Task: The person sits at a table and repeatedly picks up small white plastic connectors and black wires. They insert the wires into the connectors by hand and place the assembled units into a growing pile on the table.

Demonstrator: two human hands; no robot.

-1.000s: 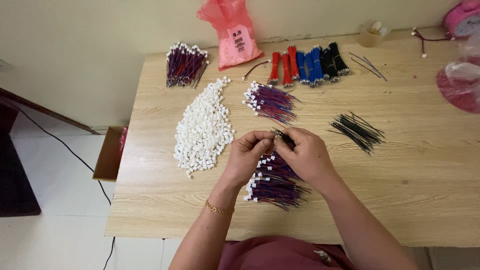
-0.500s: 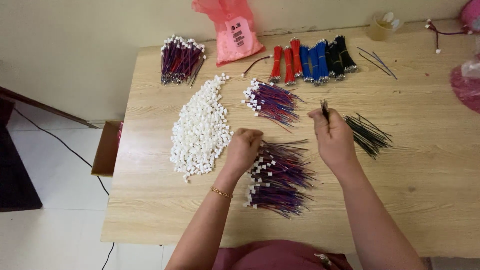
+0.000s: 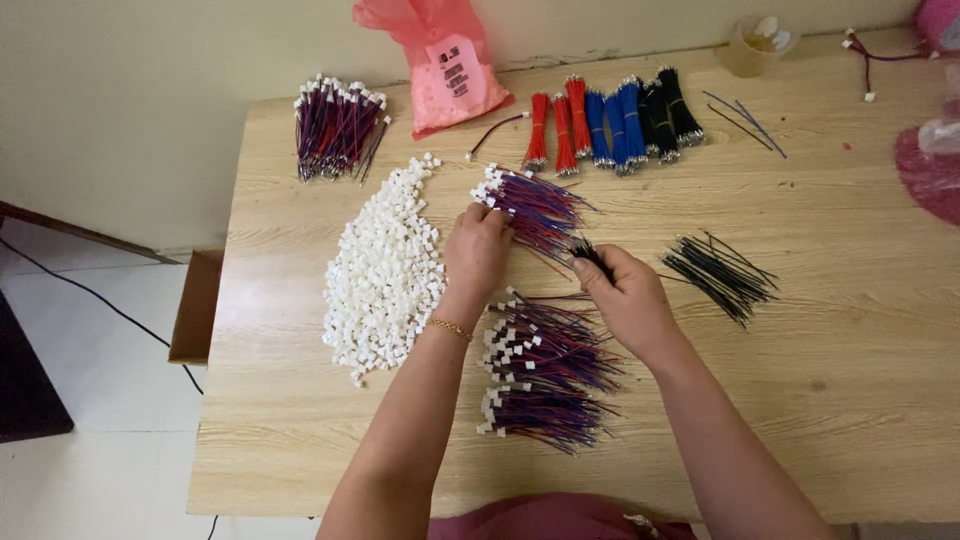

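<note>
My left hand [image 3: 478, 250] reaches forward, its fingertips pinching at the near end of a loose bundle of purple, red and blue wires with white connectors [image 3: 535, 205]. My right hand [image 3: 625, 295] is closed on a few thin black wires [image 3: 592, 256], held just right of that bundle. A big pile of small white connector housings [image 3: 385, 275] lies left of my left hand. Two heaps of similar purple wire sets with white connectors [image 3: 545, 350] lie under my wrists, close to me. A loose pile of black wires [image 3: 722, 270] sits right of my right hand.
Red, blue and black wire bundles [image 3: 605, 120] lie in a row at the back. Another purple wire bundle [image 3: 335, 130] sits at the back left beside a pink plastic bag [image 3: 440, 65]. A plastic cup [image 3: 752, 42] and pink items [image 3: 930, 170] stand at the right. The wooden table's left edge [image 3: 215, 380] drops to the floor.
Both hands left the near heap. My right hand went to the black wire pile and came back holding black wires; my left hand moved forward to the far purple bundle.
</note>
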